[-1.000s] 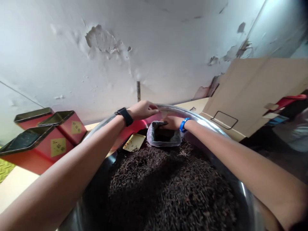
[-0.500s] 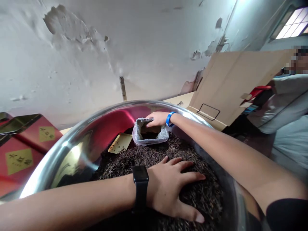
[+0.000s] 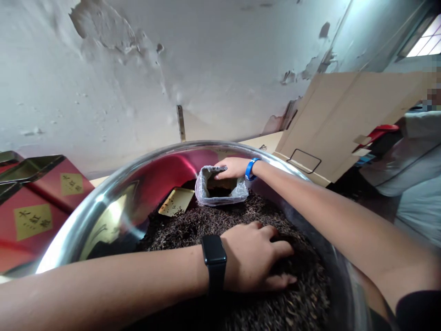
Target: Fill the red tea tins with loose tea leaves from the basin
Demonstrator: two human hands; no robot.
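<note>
A heap of dark, twiggy loose tea leaves point(image 3: 220, 225) fills the large round shiny steel basin point(image 3: 86, 220), piled highest at the near side. At the far side of the heap a small clear plastic bag point(image 3: 220, 191) stands upright, mouth open, partly filled with the same dark leaves, its base sunk in the heap just inside the far rim.

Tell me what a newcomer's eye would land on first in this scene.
First, the big steel basin filling the lower middle, heaped with dark loose tea leaves. The left hand, a black watch at its wrist, digs its fingers into the heap near the front, while the right hand grips the rim of a clear plastic bag at the far side. Red tins with yellow labels stand to the left.
</note>
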